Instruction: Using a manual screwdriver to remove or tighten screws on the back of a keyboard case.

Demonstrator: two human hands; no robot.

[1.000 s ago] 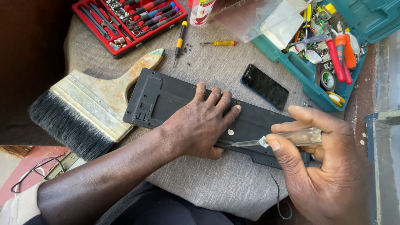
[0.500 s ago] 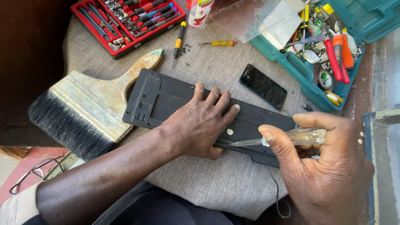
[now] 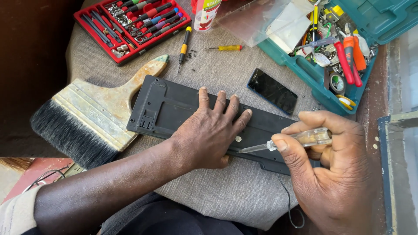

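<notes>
A black keyboard (image 3: 167,109) lies face down on a grey cloth, its back panel up. My left hand (image 3: 211,130) presses flat on the middle of it, fingers spread. My right hand (image 3: 333,169) grips a screwdriver with a clear handle (image 3: 305,138); its metal tip touches the keyboard's back just right of my left hand, near a small pale dot. A thin black cable (image 3: 289,204) runs from the keyboard's near edge.
A wide paintbrush (image 3: 93,115) lies left of the keyboard. A red case of bits (image 3: 130,24) sits at the back left, a teal toolbox (image 3: 335,48) full of tools at the back right. A dark phone (image 3: 273,90) and two small screwdrivers (image 3: 185,41) lie behind the keyboard.
My right hand has shifted slightly around the screwdriver, whose tip stays at the same spot on the keyboard. My left hand has not moved.
</notes>
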